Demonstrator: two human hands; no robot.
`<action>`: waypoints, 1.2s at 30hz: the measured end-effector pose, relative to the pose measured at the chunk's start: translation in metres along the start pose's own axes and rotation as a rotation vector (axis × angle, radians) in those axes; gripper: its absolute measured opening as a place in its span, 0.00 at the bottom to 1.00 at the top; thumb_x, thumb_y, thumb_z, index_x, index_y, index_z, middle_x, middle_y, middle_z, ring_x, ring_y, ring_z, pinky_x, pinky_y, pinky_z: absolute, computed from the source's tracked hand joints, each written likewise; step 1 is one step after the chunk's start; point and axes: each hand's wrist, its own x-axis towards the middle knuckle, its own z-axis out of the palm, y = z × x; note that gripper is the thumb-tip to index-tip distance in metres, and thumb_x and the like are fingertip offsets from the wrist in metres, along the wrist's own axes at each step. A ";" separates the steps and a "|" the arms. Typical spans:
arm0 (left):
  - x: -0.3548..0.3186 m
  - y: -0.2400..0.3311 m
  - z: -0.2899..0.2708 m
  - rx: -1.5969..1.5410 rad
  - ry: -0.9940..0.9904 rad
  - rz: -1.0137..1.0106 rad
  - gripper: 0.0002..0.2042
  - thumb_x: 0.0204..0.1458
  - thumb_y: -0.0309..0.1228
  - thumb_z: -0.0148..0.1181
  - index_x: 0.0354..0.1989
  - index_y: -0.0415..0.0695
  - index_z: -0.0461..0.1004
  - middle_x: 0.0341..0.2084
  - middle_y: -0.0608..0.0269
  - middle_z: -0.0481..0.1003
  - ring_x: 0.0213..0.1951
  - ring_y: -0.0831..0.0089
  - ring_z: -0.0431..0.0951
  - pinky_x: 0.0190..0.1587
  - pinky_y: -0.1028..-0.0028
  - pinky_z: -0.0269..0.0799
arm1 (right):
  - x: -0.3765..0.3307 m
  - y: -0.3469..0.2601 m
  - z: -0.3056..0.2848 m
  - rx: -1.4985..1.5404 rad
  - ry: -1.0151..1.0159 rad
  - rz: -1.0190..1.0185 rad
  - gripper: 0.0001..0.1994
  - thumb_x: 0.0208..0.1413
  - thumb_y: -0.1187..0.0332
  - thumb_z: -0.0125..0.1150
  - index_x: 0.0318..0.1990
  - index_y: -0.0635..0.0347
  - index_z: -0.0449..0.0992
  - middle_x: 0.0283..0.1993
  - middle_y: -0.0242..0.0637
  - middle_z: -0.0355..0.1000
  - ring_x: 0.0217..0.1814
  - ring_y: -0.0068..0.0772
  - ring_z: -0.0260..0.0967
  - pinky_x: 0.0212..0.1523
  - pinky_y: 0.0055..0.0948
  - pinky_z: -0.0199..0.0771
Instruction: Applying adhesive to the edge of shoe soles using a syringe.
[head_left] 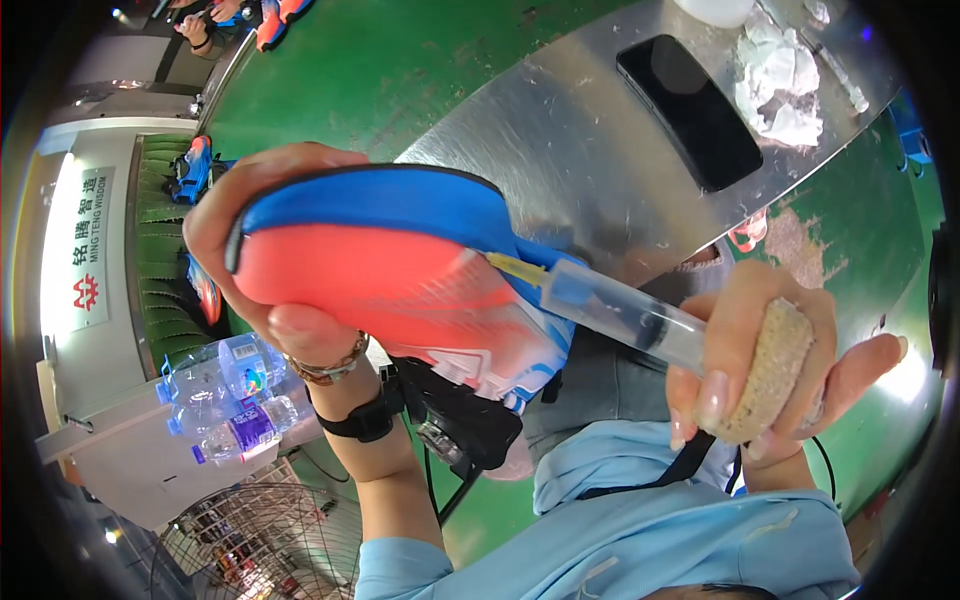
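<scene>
My left hand is wrapped round the heel of a coral-red and blue sports shoe, fingers behind it and thumb along its near side. The shoe is held up in front of me, toe pointing to the lower right. In my right hand is a clear plastic syringe with a yellow tip. That tip meets the shoe's side where the coral part borders the blue. A worn beige block is also tucked among my right fingers.
A metal table lies beyond the shoe, bearing a black phone, crumpled white paper and another syringe. Plastic bottles stand at left, above a wire fan cage. More shoes hang on a green rack; another person's hands work far left.
</scene>
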 end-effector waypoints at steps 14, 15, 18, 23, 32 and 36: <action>-0.012 -0.032 -0.014 -0.090 0.150 -0.125 0.30 0.54 0.56 0.43 0.44 0.36 0.62 0.33 0.49 0.71 0.35 0.61 0.74 0.39 0.65 0.72 | -0.037 0.013 -0.027 -0.158 0.059 0.253 0.39 0.59 0.38 0.23 0.17 0.60 0.74 0.36 0.57 0.69 0.33 0.44 0.71 0.35 0.37 0.72; -0.012 -0.034 -0.015 -0.080 0.158 -0.130 0.29 0.54 0.56 0.43 0.44 0.36 0.63 0.32 0.49 0.71 0.34 0.61 0.74 0.39 0.65 0.72 | -0.040 0.012 -0.029 -0.178 0.054 0.261 0.39 0.59 0.39 0.23 0.18 0.60 0.74 0.35 0.57 0.69 0.32 0.43 0.71 0.35 0.36 0.72; -0.009 -0.041 -0.017 -0.048 0.167 -0.143 0.28 0.55 0.55 0.43 0.41 0.36 0.64 0.30 0.51 0.71 0.33 0.63 0.74 0.38 0.66 0.72 | -0.046 0.009 -0.035 -0.231 0.035 0.281 0.37 0.61 0.41 0.24 0.18 0.60 0.73 0.35 0.57 0.69 0.30 0.41 0.71 0.33 0.34 0.72; -0.007 -0.055 -0.021 -0.009 0.169 -0.208 0.26 0.56 0.53 0.42 0.37 0.36 0.67 0.27 0.54 0.72 0.30 0.64 0.74 0.35 0.67 0.73 | -0.053 0.005 -0.040 -0.276 0.042 0.292 0.34 0.63 0.47 0.25 0.18 0.61 0.73 0.35 0.57 0.69 0.28 0.38 0.70 0.32 0.31 0.72; -0.056 -0.068 -0.045 -0.057 0.075 -0.762 0.25 0.58 0.50 0.40 0.30 0.36 0.71 0.22 0.59 0.73 0.26 0.68 0.75 0.32 0.69 0.73 | -0.050 0.015 -0.038 -0.433 0.027 0.224 0.35 0.61 0.44 0.23 0.19 0.60 0.70 0.34 0.55 0.68 0.28 0.38 0.71 0.30 0.32 0.73; -0.062 -0.083 -0.047 -0.252 0.104 -0.989 0.26 0.59 0.48 0.40 0.27 0.37 0.74 0.20 0.61 0.73 0.24 0.69 0.75 0.30 0.70 0.74 | -0.039 0.027 -0.036 -0.508 0.014 0.163 0.31 0.62 0.49 0.25 0.21 0.62 0.70 0.32 0.52 0.68 0.31 0.38 0.70 0.34 0.32 0.71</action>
